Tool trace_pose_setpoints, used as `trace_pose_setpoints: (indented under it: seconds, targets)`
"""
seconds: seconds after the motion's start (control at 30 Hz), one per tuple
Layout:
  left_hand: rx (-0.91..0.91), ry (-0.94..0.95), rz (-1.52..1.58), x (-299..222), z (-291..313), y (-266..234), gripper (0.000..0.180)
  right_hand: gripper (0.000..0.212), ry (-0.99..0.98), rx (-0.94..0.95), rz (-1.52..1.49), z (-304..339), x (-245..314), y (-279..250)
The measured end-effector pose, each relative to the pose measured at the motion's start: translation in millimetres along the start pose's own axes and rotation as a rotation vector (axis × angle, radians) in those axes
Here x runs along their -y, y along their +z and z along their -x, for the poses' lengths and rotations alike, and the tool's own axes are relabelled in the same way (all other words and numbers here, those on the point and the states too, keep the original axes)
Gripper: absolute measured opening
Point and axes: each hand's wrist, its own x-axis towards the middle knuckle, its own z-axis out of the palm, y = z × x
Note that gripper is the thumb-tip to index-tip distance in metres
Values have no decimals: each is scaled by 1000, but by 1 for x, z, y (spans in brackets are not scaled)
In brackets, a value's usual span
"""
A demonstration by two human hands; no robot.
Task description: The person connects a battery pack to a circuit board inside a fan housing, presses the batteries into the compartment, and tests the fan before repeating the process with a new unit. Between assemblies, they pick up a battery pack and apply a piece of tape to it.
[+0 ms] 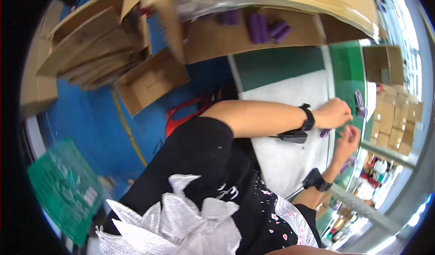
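Note:
My left hand (334, 113) reaches across a white work surface (290, 155), its fingers curled. My right hand (346, 142) is close beside it, fingers bent inward and slightly blurred. Whatever the fingers pinch is hidden or too small to name. A small purple piece (325, 132) shows just below my left hand. Beyond the hands, a longer purple plastic piece (360, 103) lies on the green surface (346, 69). Another purple piece (348, 165) is next to my right wrist. Both wrists carry black straps, and a black box-shaped device (293, 137) sits under my left forearm.
A cardboard box (204, 46) holding several purple cylindrical pieces (259, 28) borders the far side of the work surface. Open cartons (152, 83) and folded cardboard (97, 55) are at the left over a blue floor (86, 114). A green plastic bag (68, 187) is lower left; stacked cartons (392, 114) stand right.

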Motion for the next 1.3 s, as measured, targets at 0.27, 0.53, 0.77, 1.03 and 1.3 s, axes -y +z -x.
trace_pose_setpoints:
  seconds: [0.27, 0.53, 0.77, 1.03, 1.3]
  targets:
    - [80, 17, -145, -10, 5, -35, 26, 34, -92, -4, -223, 32, 13, 84]
    - [59, -102, 46, -15, 12, -59, 24, 31, -27, 51, -576, 38, 54, 83]
    - [51, 31, -133, -31, 9, -67, 25, 28, -189, 82, -702, 36, 50, 91]
    - [33, -13, -134, -44, 23, -67, 25, 29, -132, 195, -823, 41, 67, 86]
    - [74, -25, -117, -37, 29, -55, 23, 30, -55, 111, -870, 50, 65, 95]
